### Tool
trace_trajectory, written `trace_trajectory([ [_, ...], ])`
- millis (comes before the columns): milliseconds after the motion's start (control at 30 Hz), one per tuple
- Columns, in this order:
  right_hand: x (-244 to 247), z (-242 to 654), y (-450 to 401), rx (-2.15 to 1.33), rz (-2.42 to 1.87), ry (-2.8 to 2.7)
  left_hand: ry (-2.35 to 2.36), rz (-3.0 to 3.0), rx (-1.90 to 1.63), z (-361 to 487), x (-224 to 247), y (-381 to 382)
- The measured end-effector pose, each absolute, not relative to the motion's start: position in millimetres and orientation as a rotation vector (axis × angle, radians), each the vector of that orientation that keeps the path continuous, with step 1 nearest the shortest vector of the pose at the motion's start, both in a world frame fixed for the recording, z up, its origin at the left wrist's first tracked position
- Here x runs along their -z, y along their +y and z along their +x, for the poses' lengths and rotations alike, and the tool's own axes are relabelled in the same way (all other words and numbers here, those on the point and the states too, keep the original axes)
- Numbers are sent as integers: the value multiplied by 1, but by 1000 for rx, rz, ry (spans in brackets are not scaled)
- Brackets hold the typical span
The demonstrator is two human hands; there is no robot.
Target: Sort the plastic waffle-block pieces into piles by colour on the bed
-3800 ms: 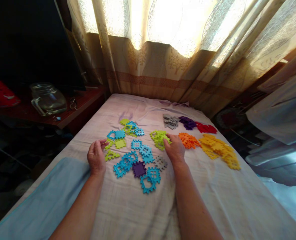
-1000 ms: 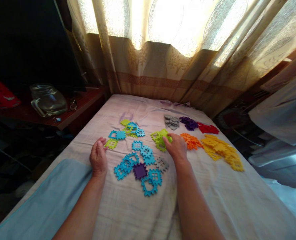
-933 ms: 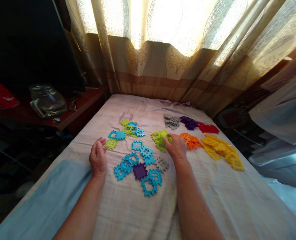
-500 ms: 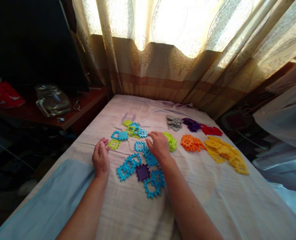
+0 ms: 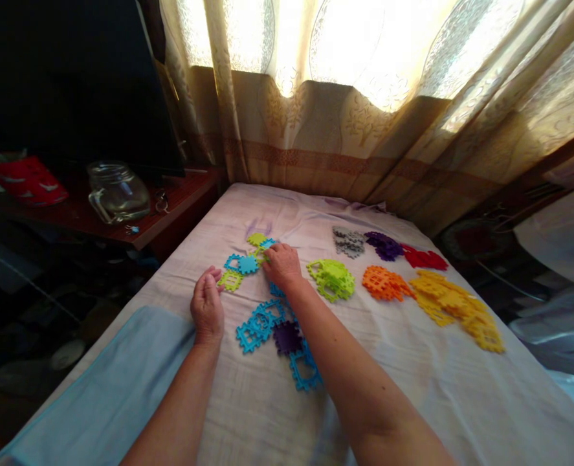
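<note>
My right hand (image 5: pixel 283 264) reaches over the upper pile of mixed blue and green pieces, its fingers bent down onto them; what they pinch, if anything, is hidden. My left hand (image 5: pixel 208 305) rests on its edge on the sheet with nothing in it, fingers slightly apart, beside a light green window piece (image 5: pixel 231 280). Just above that lies a blue piece (image 5: pixel 248 265). Several blue toothed pieces (image 5: pixel 261 323) lie nearer to me, around a dark purple square (image 5: pixel 287 338). A light green pile (image 5: pixel 332 279) sits right of my right hand.
Piles of grey (image 5: pixel 349 242), purple (image 5: pixel 384 246), red (image 5: pixel 423 257), orange (image 5: pixel 386 283) and yellow pieces (image 5: pixel 454 307) lie on the right. A light blue cloth (image 5: pixel 107 388) covers the front left. A glass jug (image 5: pixel 119 193) and red container (image 5: pixel 27 181) stand on the left desk.
My right hand has moved left and slightly up, from beside the light green pile onto the mixed pieces. The view has shifted a little left. My left hand stays beside the green window piece.
</note>
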State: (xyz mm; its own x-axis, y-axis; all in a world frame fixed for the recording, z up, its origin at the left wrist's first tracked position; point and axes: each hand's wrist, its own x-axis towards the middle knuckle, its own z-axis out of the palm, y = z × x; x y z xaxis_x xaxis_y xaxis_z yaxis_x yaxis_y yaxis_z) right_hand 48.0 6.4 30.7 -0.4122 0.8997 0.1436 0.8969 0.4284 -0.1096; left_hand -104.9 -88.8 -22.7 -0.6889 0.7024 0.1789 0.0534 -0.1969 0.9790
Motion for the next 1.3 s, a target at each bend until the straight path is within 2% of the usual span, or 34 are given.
trace_trajectory([
  [233, -36, 72, -2, 9, -1638, -2331, 1616, 877, -1949, -105, 22, -89],
  [433, -48, 131, 12, 129, -2021, -2087, 1622, 876, -1948, -104, 23, -88],
  [633, -51, 162, 15, 55, -2276, -2053, 1605, 865, -1956, -104, 23, -87],
  [733, -51, 148, 9, 87, -2160, -2084, 1601, 861, -1961, -104, 23, -87],
  [1000, -36, 57, -8, -60, -1400, -2567, 1603, 857, -1974, -104, 22, -88],
  [1300, -26, 51, -22, -95, -1289, -2672, 1595, 849, -1957, -106, 23, -88],
])
